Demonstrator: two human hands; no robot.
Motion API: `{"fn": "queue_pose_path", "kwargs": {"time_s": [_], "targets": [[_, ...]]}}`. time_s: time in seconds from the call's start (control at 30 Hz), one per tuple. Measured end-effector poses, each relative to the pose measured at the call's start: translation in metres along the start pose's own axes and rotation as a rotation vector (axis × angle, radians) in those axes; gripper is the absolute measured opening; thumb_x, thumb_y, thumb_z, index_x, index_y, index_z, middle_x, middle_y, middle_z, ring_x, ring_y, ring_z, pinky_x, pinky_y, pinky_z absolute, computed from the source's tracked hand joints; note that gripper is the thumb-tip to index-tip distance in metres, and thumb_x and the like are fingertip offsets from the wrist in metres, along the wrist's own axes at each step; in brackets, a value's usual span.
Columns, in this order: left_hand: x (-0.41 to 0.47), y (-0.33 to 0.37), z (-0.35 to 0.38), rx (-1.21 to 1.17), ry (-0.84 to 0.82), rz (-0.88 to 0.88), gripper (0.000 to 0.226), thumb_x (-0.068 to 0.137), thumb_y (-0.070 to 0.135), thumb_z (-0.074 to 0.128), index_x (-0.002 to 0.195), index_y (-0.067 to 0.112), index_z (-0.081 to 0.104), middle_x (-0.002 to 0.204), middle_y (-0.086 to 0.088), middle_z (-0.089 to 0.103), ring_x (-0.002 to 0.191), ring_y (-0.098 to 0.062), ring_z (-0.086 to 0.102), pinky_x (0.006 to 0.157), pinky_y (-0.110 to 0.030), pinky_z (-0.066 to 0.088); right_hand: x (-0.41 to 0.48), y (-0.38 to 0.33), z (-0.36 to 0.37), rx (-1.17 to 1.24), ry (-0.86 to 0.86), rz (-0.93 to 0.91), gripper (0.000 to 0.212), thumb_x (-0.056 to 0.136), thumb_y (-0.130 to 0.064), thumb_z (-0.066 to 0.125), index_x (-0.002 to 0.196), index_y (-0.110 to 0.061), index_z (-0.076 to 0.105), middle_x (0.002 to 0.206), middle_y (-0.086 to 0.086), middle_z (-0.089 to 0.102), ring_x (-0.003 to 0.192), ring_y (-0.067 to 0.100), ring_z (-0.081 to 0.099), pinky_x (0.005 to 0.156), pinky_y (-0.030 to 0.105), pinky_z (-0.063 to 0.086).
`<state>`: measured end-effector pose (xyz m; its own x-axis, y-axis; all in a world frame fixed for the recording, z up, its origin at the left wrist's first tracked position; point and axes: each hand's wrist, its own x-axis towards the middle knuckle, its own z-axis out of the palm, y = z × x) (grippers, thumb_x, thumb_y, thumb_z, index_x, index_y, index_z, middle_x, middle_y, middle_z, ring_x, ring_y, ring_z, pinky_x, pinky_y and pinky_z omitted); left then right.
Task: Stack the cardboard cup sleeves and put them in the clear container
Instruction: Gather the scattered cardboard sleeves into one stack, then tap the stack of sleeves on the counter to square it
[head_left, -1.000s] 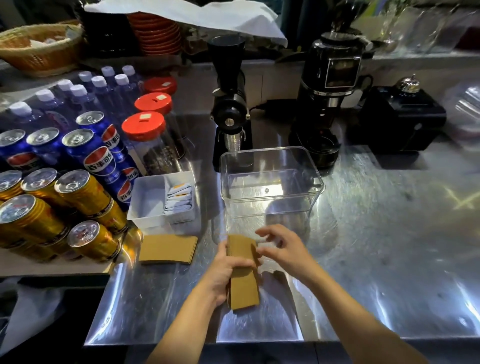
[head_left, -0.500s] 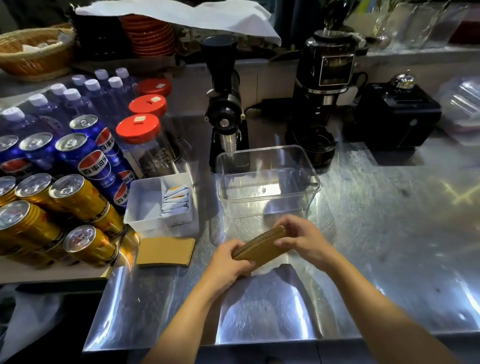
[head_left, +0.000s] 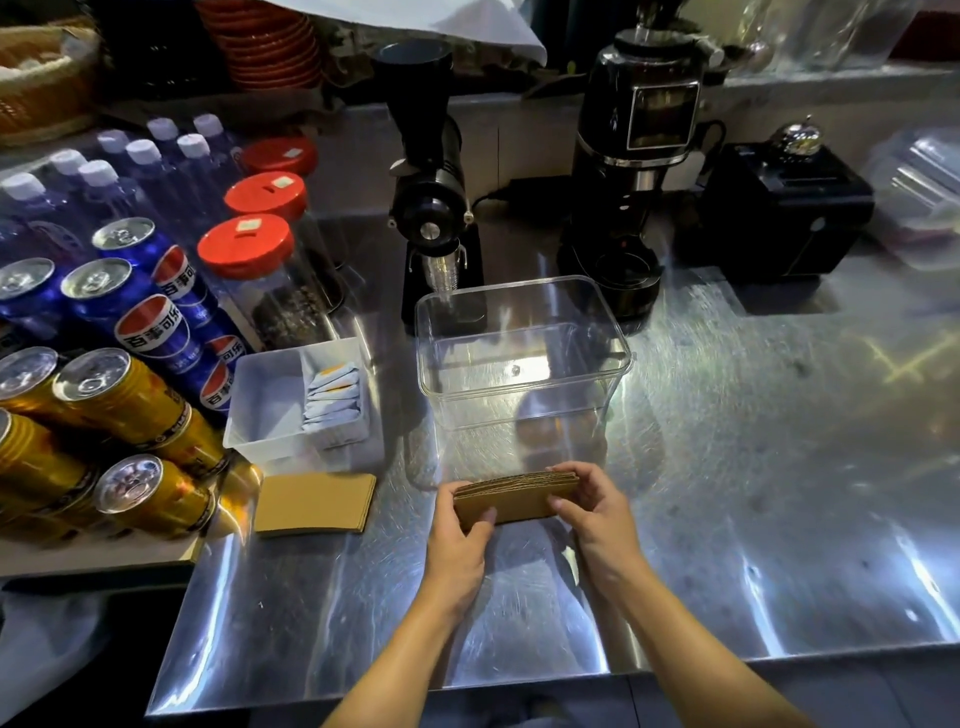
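Observation:
A stack of brown cardboard cup sleeves is held level on its long edge just above the steel counter, in front of the clear container. My left hand grips the stack's left end and my right hand grips its right end. The clear container stands upright with its top uncovered and nothing inside. More flat brown sleeves lie on the counter to the left, apart from both hands.
A white tray with sachets sits left of the container. Gold and blue cans, water bottles and red-lidded jars crowd the left. Two black grinders and a black box stand behind. The counter's front edge is near.
The sleeve stack, upright and lengthwise one second ago, has been turned sideways and squared between both hands, and lifted slightly toward the container's front wall.

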<state>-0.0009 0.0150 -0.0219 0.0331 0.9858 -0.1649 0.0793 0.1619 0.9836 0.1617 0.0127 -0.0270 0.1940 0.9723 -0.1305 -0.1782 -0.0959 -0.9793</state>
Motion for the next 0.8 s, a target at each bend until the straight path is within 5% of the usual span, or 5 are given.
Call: {"fn": "queue_pose_path", "kwargs": {"time_s": [0.17, 0.27, 0.37, 0.57, 0.8], "targets": [[0.001, -0.003, 0.008, -0.286, 0.006, -0.110, 0.017, 0.085, 0.034, 0.059, 0.095, 0.024, 0.050, 0.100, -0.006, 0.058, 0.096, -0.018, 0.056, 0.094, -0.043, 0.045, -0.006, 0.004, 0.010, 0.138, 0.010, 0.048, 0.018, 0.080, -0.008, 0.062, 0.092, -0.022, 0.063, 0.093, 0.003, 0.063, 0.088, 0.013, 0.058, 0.079, 0.026, 0.046], [0.005, -0.005, 0.016, -0.215, 0.126, -0.068, 0.038, 0.081, 0.056, 0.053, 0.090, 0.020, 0.051, 0.091, -0.005, 0.059, 0.086, -0.016, 0.057, 0.082, -0.026, 0.047, -0.006, 0.003, 0.017, 0.073, 0.066, 0.074, 0.011, 0.084, -0.030, 0.058, 0.086, -0.020, 0.062, 0.087, 0.001, 0.062, 0.081, 0.009, 0.057, 0.077, 0.029, 0.043], [0.009, -0.007, 0.019, -0.122, 0.202, -0.024, 0.028, 0.087, 0.049, 0.048, 0.085, 0.021, 0.052, 0.082, 0.002, 0.060, 0.071, 0.002, 0.057, 0.064, -0.007, 0.043, -0.003, 0.003, 0.021, -0.060, 0.136, 0.025, 0.016, 0.092, -0.026, 0.050, 0.081, -0.018, 0.060, 0.076, -0.005, 0.059, 0.067, -0.001, 0.054, 0.070, 0.024, 0.042], [0.016, -0.007, 0.018, -0.192, 0.170, -0.016, 0.012, 0.086, 0.038, 0.055, 0.079, 0.030, 0.060, 0.087, 0.004, 0.064, 0.083, -0.015, 0.058, 0.081, -0.035, 0.046, 0.000, 0.001, 0.025, -0.149, 0.157, -0.005, 0.024, 0.094, -0.027, 0.047, 0.080, -0.010, 0.058, 0.070, -0.004, 0.056, 0.059, -0.008, 0.052, 0.057, 0.004, 0.041], [0.013, -0.003, 0.018, -0.115, 0.194, 0.064, 0.016, 0.086, 0.040, 0.053, 0.071, 0.036, 0.058, 0.065, 0.020, 0.062, 0.061, 0.005, 0.053, 0.059, -0.010, 0.044, 0.000, -0.005, 0.027, -0.162, 0.194, -0.053, 0.023, 0.093, -0.027, 0.048, 0.074, -0.019, 0.055, 0.067, -0.007, 0.055, 0.058, -0.007, 0.052, 0.057, 0.005, 0.041]]}}
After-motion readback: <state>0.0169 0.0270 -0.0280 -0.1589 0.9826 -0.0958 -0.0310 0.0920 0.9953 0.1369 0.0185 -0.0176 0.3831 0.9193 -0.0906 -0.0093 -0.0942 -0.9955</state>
